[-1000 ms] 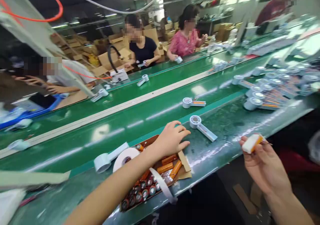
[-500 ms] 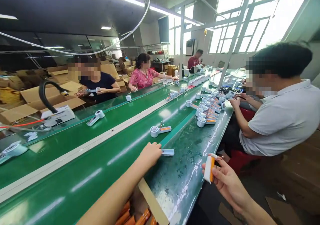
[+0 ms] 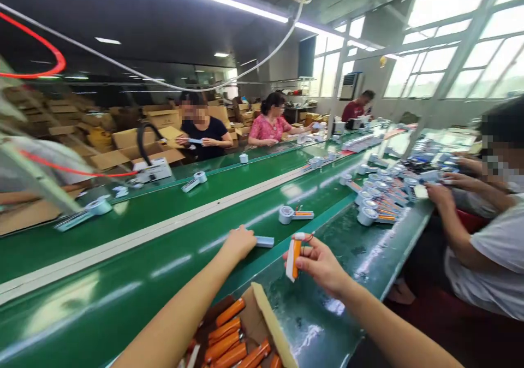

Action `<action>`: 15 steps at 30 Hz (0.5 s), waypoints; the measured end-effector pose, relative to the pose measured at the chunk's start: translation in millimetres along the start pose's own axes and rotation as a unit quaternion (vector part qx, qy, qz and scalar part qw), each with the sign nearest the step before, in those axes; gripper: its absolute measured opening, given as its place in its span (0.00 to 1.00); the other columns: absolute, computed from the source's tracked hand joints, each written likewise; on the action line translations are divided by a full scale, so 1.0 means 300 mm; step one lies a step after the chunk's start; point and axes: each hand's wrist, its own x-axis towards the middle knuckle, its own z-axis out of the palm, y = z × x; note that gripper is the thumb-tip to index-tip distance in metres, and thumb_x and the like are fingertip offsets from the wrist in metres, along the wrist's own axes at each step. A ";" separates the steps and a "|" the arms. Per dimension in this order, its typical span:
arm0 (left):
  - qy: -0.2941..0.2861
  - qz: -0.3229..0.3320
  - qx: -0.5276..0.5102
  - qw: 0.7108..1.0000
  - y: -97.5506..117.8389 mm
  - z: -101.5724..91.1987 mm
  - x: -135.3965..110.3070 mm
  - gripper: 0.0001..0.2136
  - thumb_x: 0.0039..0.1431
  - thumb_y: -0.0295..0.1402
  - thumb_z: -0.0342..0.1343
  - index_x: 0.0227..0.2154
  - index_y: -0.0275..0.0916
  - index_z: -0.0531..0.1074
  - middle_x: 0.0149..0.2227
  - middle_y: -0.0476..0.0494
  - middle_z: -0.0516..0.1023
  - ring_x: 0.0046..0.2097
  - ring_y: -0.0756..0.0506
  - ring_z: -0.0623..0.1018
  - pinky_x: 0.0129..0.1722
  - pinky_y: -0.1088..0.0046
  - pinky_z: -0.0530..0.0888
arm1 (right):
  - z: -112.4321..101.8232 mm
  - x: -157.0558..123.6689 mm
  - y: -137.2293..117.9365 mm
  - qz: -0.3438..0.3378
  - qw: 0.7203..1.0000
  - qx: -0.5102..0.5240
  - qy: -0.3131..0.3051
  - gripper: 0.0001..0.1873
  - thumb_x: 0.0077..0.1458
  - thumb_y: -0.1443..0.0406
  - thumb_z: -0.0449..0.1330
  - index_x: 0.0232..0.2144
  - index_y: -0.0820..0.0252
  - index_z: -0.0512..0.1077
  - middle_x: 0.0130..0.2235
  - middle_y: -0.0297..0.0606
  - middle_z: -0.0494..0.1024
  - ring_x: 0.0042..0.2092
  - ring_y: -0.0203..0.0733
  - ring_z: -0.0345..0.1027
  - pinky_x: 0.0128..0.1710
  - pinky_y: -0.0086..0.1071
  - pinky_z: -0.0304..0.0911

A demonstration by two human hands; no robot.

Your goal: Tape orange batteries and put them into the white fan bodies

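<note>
My left hand (image 3: 240, 243) is closed over a pale blue handheld fan body at the near edge of the green belt. Only its handle (image 3: 265, 241) sticks out to the right; the rest lies under my fingers. To the right, above the table, my right hand (image 3: 323, 264) pinches an orange battery (image 3: 297, 259) upright. A white strip (image 3: 290, 261) runs along the battery's left side, and thin wires show at its top. Just below my hands stands an open cardboard box (image 3: 270, 319) with several orange batteries (image 3: 225, 338) in it.
On the belt (image 3: 172, 291) lies a fan body with an orange battery (image 3: 286, 215). Several more are clustered on the table (image 3: 368, 204) to the right. Another fan body (image 3: 195, 181) lies across the white divider (image 3: 164, 223). Co-workers sit along both sides.
The view has swung to the left. My right hand has brought the battery leftward, closer to my left hand, which keeps hold of the fan body. More of the battery box shows.
</note>
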 end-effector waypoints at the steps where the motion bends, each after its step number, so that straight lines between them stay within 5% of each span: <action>1: -0.009 -0.007 0.002 1.000 0.015 -0.003 0.000 0.07 0.63 0.29 0.60 0.43 0.36 0.77 0.49 0.38 0.78 0.57 0.37 0.74 0.52 0.53 0.75 | -0.006 0.037 0.002 0.001 1.000 -0.012 0.003 0.36 0.44 0.58 0.78 0.51 0.57 0.68 0.41 0.44 0.86 0.38 0.48 0.81 0.42 0.40 0.74; 8: -0.082 0.003 0.008 0.997 0.033 -0.009 0.024 0.12 0.66 0.37 0.60 0.48 0.37 0.75 0.51 0.40 0.77 0.52 0.42 0.78 0.52 0.56 0.78 | -0.085 0.271 0.063 -0.009 0.991 -0.131 -0.015 0.35 0.47 0.54 0.75 0.52 0.59 0.67 0.42 0.45 0.86 0.41 0.49 0.81 0.48 0.43 0.73; 15: -0.030 0.044 -0.067 0.996 0.102 -0.068 0.048 0.14 0.68 0.40 0.59 0.51 0.38 0.74 0.52 0.40 0.77 0.50 0.43 0.78 0.50 0.59 0.79 | -0.114 0.386 0.179 -0.046 0.939 -0.334 -0.065 0.26 0.56 0.55 0.65 0.53 0.58 0.67 0.44 0.45 0.85 0.47 0.53 0.81 0.53 0.47 0.72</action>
